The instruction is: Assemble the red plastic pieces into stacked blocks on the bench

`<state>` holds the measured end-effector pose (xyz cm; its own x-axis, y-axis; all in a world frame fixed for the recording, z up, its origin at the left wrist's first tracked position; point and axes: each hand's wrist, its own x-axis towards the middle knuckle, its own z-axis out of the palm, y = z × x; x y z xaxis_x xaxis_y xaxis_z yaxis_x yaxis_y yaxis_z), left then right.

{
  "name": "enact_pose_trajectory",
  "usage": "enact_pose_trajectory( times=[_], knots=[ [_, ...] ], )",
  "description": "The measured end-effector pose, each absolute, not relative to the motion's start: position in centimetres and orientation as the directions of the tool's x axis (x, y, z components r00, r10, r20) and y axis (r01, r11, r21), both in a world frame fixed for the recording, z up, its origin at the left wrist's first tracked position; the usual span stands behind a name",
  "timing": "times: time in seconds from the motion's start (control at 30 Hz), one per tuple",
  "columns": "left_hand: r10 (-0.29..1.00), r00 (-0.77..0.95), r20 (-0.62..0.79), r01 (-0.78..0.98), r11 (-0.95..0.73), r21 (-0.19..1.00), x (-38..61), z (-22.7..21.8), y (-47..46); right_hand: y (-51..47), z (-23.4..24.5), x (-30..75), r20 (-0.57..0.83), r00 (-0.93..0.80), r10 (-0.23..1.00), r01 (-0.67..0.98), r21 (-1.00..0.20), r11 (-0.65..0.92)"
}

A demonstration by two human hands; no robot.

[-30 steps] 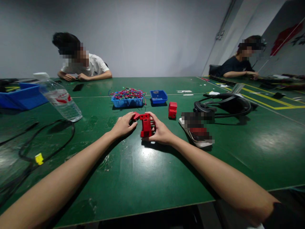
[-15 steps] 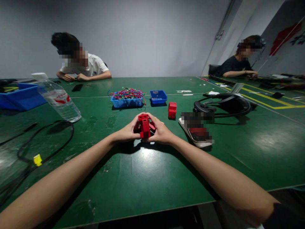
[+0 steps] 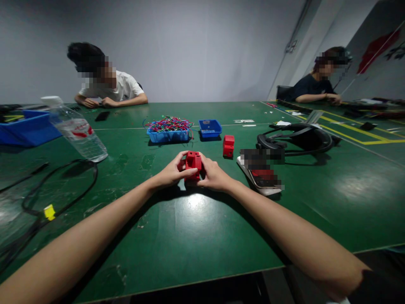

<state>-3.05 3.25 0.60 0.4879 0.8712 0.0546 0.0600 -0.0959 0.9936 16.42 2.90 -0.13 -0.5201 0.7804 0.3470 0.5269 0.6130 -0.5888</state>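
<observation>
Both my hands meet around a small red plastic block (image 3: 193,162) held just above the green table (image 3: 196,236). My left hand (image 3: 172,172) grips its left side, thumb across the front. My right hand (image 3: 214,174) wraps its right side. A second red block (image 3: 228,145) stands on the table a little to the right and beyond. Behind them sit a blue tray heaped with coloured wires (image 3: 170,128) and a smaller blue tray (image 3: 210,128).
A tilted water bottle (image 3: 77,132) and a black cable (image 3: 60,185) with a yellow tag lie at left, by a blue bin (image 3: 28,126). A phone-like device (image 3: 261,177) and black headset (image 3: 297,139) lie right. Two other people sit at the far side.
My left hand closed in from the left and joined the right hand on the red block. The block has been turned from upright to a more compact pose between both hands.
</observation>
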Motion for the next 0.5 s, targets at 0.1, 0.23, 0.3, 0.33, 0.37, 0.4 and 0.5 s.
enact_pose_trajectory(
  times=[0.1, 0.23, 0.3, 0.33, 0.37, 0.4, 0.5],
  knots=[
    [0.869, 0.492, 0.052, 0.030, -0.077, 0.997, -3.2, 0.7, 3.4, 3.2, -0.5, 16.7, 0.350, -0.552, 0.757, 0.542, -0.539, 0.644],
    [0.878, 0.475, 0.049, 0.011, -0.062, 0.998, -3.3, 0.5, 3.7, 3.4, -0.7, 17.0, 0.294, -0.529, 0.796, 0.610, -0.520, 0.598],
    [0.885, 0.461, 0.062, 0.006, -0.073, 0.997, -3.4, 0.3, 3.9, 3.4, -0.5, 17.2, 0.275, -0.524, 0.806, 0.633, -0.507, 0.585],
    [0.887, 0.456, 0.070, 0.003, -0.081, 0.997, -3.4, 0.2, 3.9, 3.5, -0.3, 17.3, 0.268, -0.527, 0.806, 0.639, -0.500, 0.584],
    [0.888, 0.454, 0.078, 0.002, -0.088, 0.996, -3.4, 0.2, 3.9, 3.5, -0.1, 17.4, 0.259, -0.532, 0.806, 0.645, -0.492, 0.585],
    [0.886, 0.457, 0.079, 0.007, -0.093, 0.996, -3.4, 0.2, 3.9, 3.5, 0.2, 17.6, 0.251, -0.537, 0.806, 0.652, -0.482, 0.585],
    [0.877, 0.476, 0.068, 0.036, -0.097, 0.995, -3.4, 0.3, 3.8, 3.5, 0.7, 17.9, 0.227, -0.529, 0.818, 0.701, -0.426, 0.572]
  ],
)
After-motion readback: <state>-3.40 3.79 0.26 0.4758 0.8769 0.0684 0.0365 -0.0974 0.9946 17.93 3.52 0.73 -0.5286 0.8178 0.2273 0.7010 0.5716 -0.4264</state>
